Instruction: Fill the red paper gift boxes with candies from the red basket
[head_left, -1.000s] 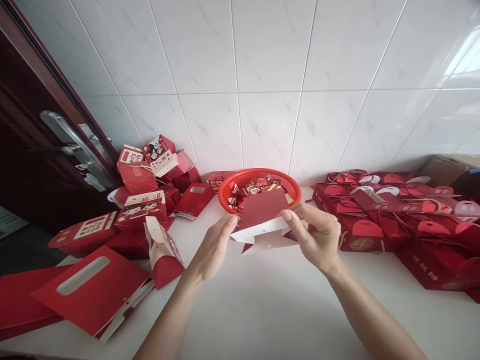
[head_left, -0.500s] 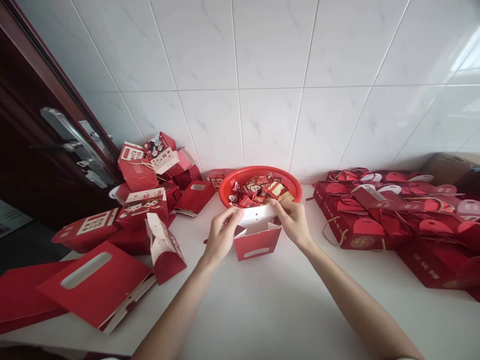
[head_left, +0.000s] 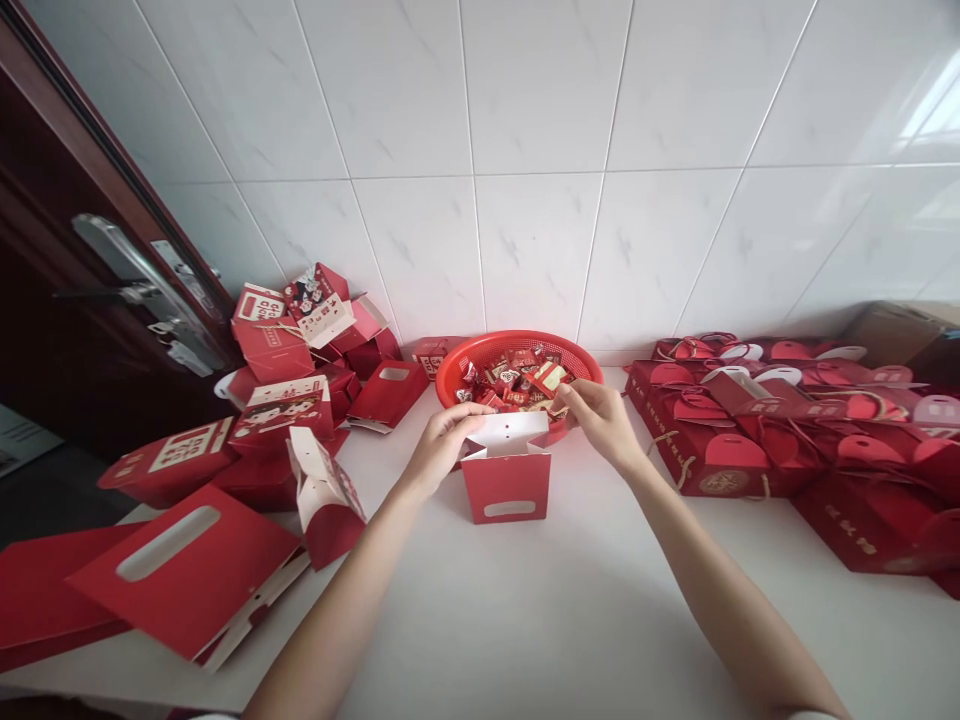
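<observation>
A small red box (head_left: 508,485) with an oval window and a raised white inner flap stands upright on the white table, its top unfolded. My left hand (head_left: 444,445) pinches the left side of that flap. To the right of the box and a little above it, my right hand (head_left: 602,425) has its fingers pinched together at the front rim of the basket; whatever is between them is too small to make out. Behind the box sits a red plastic basket (head_left: 457,366) holding several wrapped sweets.
On the left lie several red boxes and flattened cartons (head_left: 184,570), with a dark door (head_left: 45,240) beyond. Rows of closed red gift boxes (head_left: 726,465) with cords fill the right side, a brown carton (head_left: 900,338) behind them. A tiled wall rises behind.
My right hand has let go of the flap and moved right, away from the box. The box has turned to face forward and shifted slightly left. My left hand stays on the flap.
</observation>
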